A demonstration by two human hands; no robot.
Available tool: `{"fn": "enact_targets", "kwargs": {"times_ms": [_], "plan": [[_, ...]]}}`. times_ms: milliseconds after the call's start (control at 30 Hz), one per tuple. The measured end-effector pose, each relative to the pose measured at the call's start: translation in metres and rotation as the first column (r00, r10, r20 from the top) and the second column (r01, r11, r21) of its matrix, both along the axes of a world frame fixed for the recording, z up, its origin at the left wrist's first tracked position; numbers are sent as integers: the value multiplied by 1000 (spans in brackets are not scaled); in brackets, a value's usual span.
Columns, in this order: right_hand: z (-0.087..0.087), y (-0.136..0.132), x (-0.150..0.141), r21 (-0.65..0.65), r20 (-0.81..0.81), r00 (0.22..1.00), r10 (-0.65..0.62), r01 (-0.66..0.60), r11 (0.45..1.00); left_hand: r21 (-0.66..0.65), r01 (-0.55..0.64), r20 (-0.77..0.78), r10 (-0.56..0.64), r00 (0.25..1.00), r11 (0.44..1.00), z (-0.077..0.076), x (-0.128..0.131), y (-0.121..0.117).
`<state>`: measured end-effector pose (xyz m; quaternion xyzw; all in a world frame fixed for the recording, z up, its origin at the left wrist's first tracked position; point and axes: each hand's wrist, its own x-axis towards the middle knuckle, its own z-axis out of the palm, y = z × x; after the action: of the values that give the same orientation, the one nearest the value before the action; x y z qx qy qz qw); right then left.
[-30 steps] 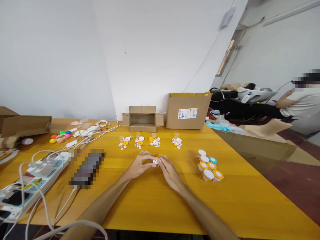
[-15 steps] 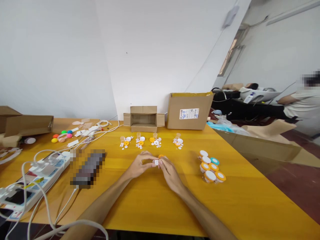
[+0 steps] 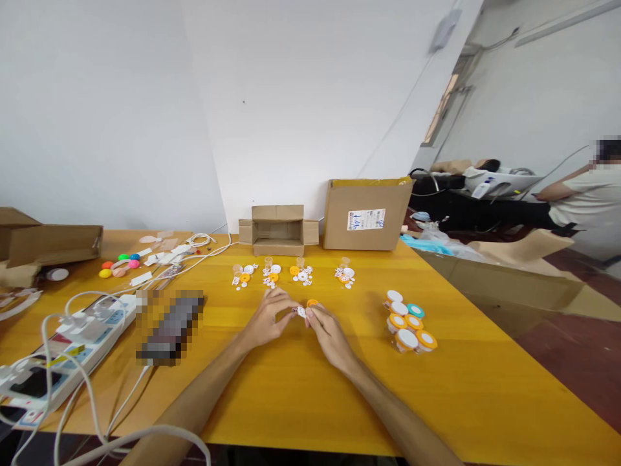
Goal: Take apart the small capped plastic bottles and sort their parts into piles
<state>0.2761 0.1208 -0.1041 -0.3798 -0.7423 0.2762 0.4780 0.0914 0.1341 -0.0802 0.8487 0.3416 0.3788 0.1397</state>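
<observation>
Over the middle of the table, my right hand (image 3: 330, 331) pinches a small white plastic piece (image 3: 301, 312) with dark holes or marks. My left hand (image 3: 270, 318) is closed at the fingertips just left of it, around something tiny and partly hidden. An orange disc (image 3: 312, 303) shows just beyond my right fingers. Farther back are groups of small parts: clear cups (image 3: 268, 262), white discs (image 3: 275, 269), orange discs (image 3: 274, 278) and little white patterned pieces (image 3: 266, 281).
On the right stand several lidded clear containers (image 3: 407, 339). An open cardboard box (image 3: 278, 237) and a large upright carton (image 3: 367, 217) are at the back. A power strip (image 3: 104, 330), cables and a dark device (image 3: 172, 330) occupy the left. A person (image 3: 582, 194) sits at far right.
The white piece has turned in my fingers and now looks tilted. My left fingertips have drawn slightly left, and more of the orange disc shows.
</observation>
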Motion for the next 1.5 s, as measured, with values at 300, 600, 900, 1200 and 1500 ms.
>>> {"fn": "enact_targets", "kwargs": {"times_ms": [300, 600, 900, 1200, 1500], "plan": [[4, 1, 1, 16, -54, 994, -96, 97, 995, 126, -20, -217, 48, 975, 992, 2, -6, 4], [1, 2, 0, 45, -65, 988, -141, 144, 988, 155, 2, -345, 53, 937, 988, -8, -8, 5], [-4, 3, 2, 107, 11, 986, -164, 162, 981, 118, -99, -359, 136, 923, 988, -5, -5, 2], [-9, 4, 3, 154, 65, 983, -174, 163, 975, -88, -56, -133, 44, 990, 995, 2, 1, -4], [-5, 4, 4, 154, 76, 992, -97, 84, 984, -96, -97, -15, 96, 995, 991, 1, 4, 0]]}}
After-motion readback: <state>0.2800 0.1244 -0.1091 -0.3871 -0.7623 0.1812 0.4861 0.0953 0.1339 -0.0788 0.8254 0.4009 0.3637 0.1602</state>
